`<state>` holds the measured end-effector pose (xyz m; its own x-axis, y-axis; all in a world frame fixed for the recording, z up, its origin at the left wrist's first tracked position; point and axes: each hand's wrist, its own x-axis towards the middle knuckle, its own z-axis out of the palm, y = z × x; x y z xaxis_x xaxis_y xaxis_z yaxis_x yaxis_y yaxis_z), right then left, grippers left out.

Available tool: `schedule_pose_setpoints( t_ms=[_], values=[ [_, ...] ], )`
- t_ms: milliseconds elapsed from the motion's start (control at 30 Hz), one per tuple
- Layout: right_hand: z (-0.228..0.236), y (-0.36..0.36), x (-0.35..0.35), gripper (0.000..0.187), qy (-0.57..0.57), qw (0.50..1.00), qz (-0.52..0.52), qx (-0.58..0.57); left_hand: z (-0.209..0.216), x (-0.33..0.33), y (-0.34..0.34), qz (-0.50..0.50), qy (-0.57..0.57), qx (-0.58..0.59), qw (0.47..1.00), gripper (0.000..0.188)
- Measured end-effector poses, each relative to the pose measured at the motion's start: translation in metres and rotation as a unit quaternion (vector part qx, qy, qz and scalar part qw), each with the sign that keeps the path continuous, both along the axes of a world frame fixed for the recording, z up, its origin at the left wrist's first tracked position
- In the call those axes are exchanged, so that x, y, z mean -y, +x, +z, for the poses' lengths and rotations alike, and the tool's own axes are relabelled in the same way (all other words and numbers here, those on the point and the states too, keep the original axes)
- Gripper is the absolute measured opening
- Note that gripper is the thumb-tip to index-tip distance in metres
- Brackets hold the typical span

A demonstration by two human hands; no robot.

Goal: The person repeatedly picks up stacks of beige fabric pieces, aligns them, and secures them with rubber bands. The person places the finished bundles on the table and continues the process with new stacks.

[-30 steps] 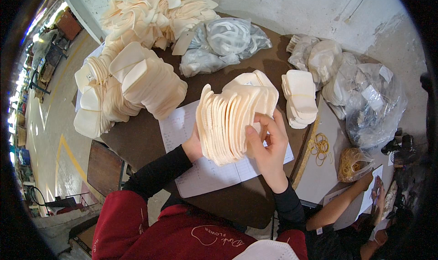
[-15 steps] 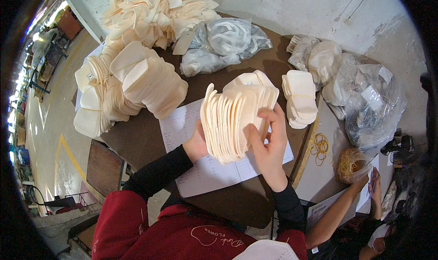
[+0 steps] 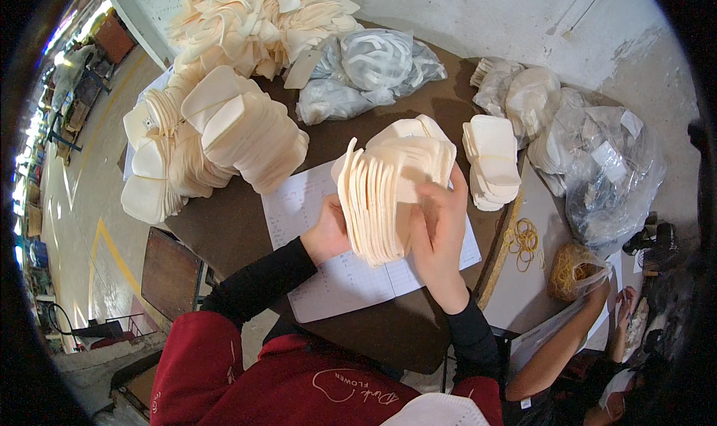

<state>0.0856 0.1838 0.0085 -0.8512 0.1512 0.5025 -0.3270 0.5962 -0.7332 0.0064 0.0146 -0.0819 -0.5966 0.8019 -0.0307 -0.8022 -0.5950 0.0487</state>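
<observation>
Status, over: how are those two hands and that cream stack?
Left hand holding fanned cream stack, fingers partly hidden. Right hand at its right side. Paper sheets beneath; nothing seen blocking.

Cream pads in left grip, fingers apparently behind; right grip alongside

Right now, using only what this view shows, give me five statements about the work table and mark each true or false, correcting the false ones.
1. The left grip and right grip both touch the cream stack. True.
2. The paper sheet lies on top of the cream stack. False: it lies on the brown table, below the stack.
3. The loose rubber bands lie on the grey surface. True.
4. The small bundle right of the cream stack has no band. False: a yellow band crosses it.
5. A clear plastic bag lies beyond the cream stack. True.
</observation>
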Motion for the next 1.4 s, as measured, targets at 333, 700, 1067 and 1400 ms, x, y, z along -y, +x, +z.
schedule_pose_setpoints(
  t_ms=[333,700,1067,1400],
  values=[
    [-0.004,-0.002,0.006,0.034,-0.057,0.998,0.022,0.004,0.009,-0.002,0.002,0.016,-0.173,0.01,0.985,0.041],
    [-0.005,0.0,0.01,0.039,0.027,0.999,0.001,-0.022,-0.002,-0.002,0.0,0.005,-0.013,-0.026,1.0,0.041],
    [-0.006,-0.001,0.009,0.038,0.001,0.999,0.018,-0.04,-0.005,-0.001,0.0,-0.012,0.029,-0.022,0.999,0.048],
    [0.005,0.001,0.01,0.015,0.091,0.995,-0.002,-0.045,0.001,-0.004,0.001,-0.009,0.019,-0.074,0.997,0.049]
  ],
)
